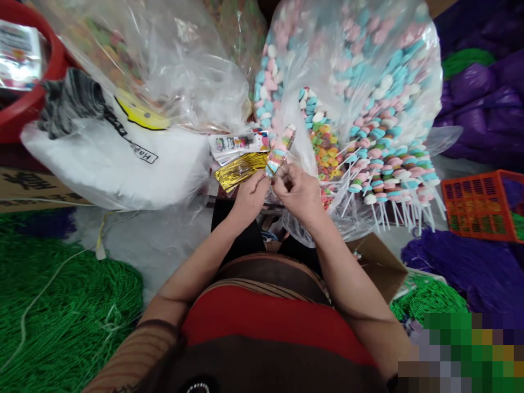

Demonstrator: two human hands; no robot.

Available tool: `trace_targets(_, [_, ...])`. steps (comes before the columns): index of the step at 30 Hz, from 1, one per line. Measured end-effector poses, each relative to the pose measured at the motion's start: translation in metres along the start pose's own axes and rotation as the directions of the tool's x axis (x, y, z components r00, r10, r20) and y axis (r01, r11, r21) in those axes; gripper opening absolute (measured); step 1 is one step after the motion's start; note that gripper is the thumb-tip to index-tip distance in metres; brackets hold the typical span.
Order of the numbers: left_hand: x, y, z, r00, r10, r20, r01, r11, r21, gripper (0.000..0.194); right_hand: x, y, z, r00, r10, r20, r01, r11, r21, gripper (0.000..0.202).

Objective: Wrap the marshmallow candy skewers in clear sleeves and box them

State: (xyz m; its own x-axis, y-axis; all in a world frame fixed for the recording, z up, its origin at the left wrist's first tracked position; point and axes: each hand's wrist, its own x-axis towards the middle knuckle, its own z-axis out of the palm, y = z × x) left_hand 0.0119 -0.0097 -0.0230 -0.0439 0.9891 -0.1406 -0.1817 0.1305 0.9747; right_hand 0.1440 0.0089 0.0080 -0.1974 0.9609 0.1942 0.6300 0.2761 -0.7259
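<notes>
A candy skewer in a printed clear wrapper [281, 148] stands tilted between my hands, with pink, white and blue pieces showing through. My left hand [252, 192] pinches its lower end with thumb and forefinger. From the other side, my right hand [298, 188] closes its fingertips on the same end; whether a tie is between them is too small to tell. Beside my left hand lies a bundle of gold twist ties [241, 170], and behind it a stack of flat printed wrappers [235, 144]. Unwrapped marshmallow skewers [387, 164] with white sticks are piled to the right.
Big clear bags of marshmallows [352, 49] and ring candies [118, 49] stand behind. A stuffed white bag [123, 158] sits at left, near a red tub [53, 60]. Green cord [61, 295] covers the left floor; an orange crate [478, 204] is at right.
</notes>
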Motion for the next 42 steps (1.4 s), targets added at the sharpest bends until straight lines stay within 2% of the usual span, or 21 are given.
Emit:
trace_targets(5, [-0.003,0.005,0.002,0.990,0.140,0.016,-0.141,0.976,0.169,0.027,-0.005,0.005,0.002,1.000,-0.010,0.002,0.010,0.988,-0.155,0.010])
trace_targets(8, [-0.001,0.003,0.005,0.987,0.160,0.013,-0.160,0.971,0.180,0.029,-0.008,0.005,0.002,1.000,0.006,-0.017,-0.009,0.991,-0.133,0.010])
trace_targets(10, [0.001,0.001,0.007,0.987,0.162,-0.006,-0.160,0.977,0.137,0.030,-0.011,0.004,0.003,0.998,0.010,-0.057,-0.012,0.999,-0.048,0.010])
trace_targets(14, [0.002,-0.001,0.011,0.996,0.070,-0.056,-0.073,0.995,-0.061,0.035,-0.019,0.002,0.002,0.990,0.070,-0.121,-0.042,0.974,0.223,0.012])
trace_targets(16, [0.000,0.000,0.014,0.999,-0.002,-0.040,-0.005,0.986,-0.166,0.036,-0.021,0.000,0.001,0.983,0.131,-0.126,-0.084,0.943,0.320,0.015])
trace_targets(20, [-0.005,0.006,0.019,0.996,-0.071,0.056,0.085,0.948,-0.307,0.038,-0.022,-0.002,-0.003,0.968,0.238,-0.077,-0.179,0.874,0.452,0.025])
trace_targets(24, [-0.008,0.017,0.018,0.972,-0.120,0.200,0.184,0.923,-0.338,0.039,-0.020,-0.002,-0.005,0.960,0.278,0.003,-0.226,0.774,0.591,0.036])
trace_targets(28, [-0.010,0.026,0.012,0.897,-0.208,0.390,0.350,0.874,-0.338,0.036,-0.019,0.002,-0.007,0.973,0.227,0.041,-0.189,0.681,0.707,0.039])
trace_targets(31, [-0.012,0.030,0.008,0.781,-0.293,0.551,0.522,0.792,-0.318,0.038,-0.020,0.009,-0.012,0.982,0.169,0.082,-0.170,0.615,0.770,0.043])
trace_targets(34, [-0.014,0.032,0.006,0.657,-0.343,0.671,0.647,0.713,-0.269,0.043,-0.023,0.018,-0.017,0.966,0.105,0.235,-0.252,0.563,0.787,0.040])
trace_targets(36, [-0.015,0.032,0.006,0.620,-0.343,0.706,0.679,0.686,-0.263,0.046,-0.023,0.022,-0.019,0.943,0.080,0.323,-0.315,0.531,0.787,0.036])
trace_targets(37, [-0.015,0.033,0.007,0.618,-0.337,0.710,0.683,0.678,-0.272,0.047,-0.023,0.023,-0.018,0.938,0.081,0.336,-0.328,0.517,0.791,0.036])
trace_targets(39, [-0.016,0.032,0.010,0.648,-0.326,0.688,0.672,0.671,-0.314,0.048,-0.020,0.023,-0.014,0.944,0.123,0.305,-0.325,0.495,0.806,0.037])
trace_targets(42, [-0.016,0.031,0.016,0.752,-0.315,0.578,0.605,0.678,-0.418,0.047,-0.016,0.021,-0.003,0.953,0.254,0.163,-0.275,0.505,0.818,0.037])
